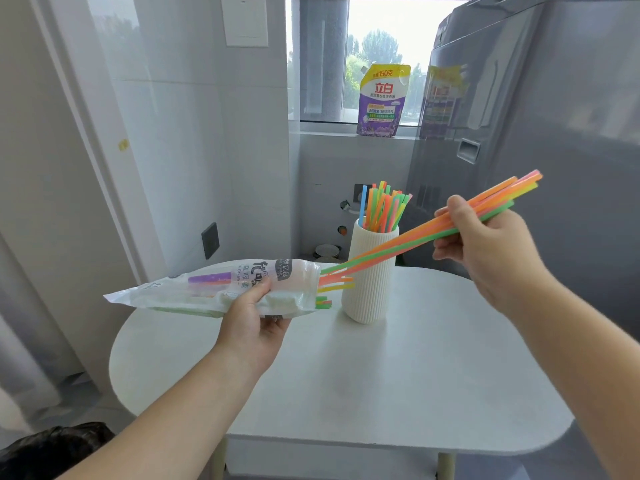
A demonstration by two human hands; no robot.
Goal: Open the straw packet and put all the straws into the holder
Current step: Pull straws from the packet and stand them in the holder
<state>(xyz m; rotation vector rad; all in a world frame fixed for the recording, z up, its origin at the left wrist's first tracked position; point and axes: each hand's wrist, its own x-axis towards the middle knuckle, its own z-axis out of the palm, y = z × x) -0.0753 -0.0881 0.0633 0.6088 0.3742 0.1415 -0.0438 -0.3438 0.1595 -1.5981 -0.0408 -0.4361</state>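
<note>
A: Head view, quick. Packet?

B: Straw packet point(221, 289), clear-white plastic with dark printed lettering, lying roughly level above the bench point(381, 375), open end pointing right, toward the holder. Purple, orange and green straws show through the film; a few green, yellow and orange tips poke out of the mouth.

A: Hands?

B: Left hand point(252, 327) grasps the packet from below, thumb on top near the middle. Right hand point(485, 244) is up and to the right, fingers pinched round a bundle of straws point(398, 244), orange, green, yellow, pink. The bundle slants down to the left, its lower ends right at the packet mouth; can't tell if they are fully out. It crosses in front of the holder.

A: Holder?

B: White ribbed cylinder, the holder point(370, 289), upright on the bench just right of the packet mouth. Straws in the holder point(382, 209) stand fanned, blue, orange, green, yellow, pink.

A: Background?

B: Purple and yellow pouch point(381, 102) on the windowsill, grey appliance point(554, 116) at right.
</note>
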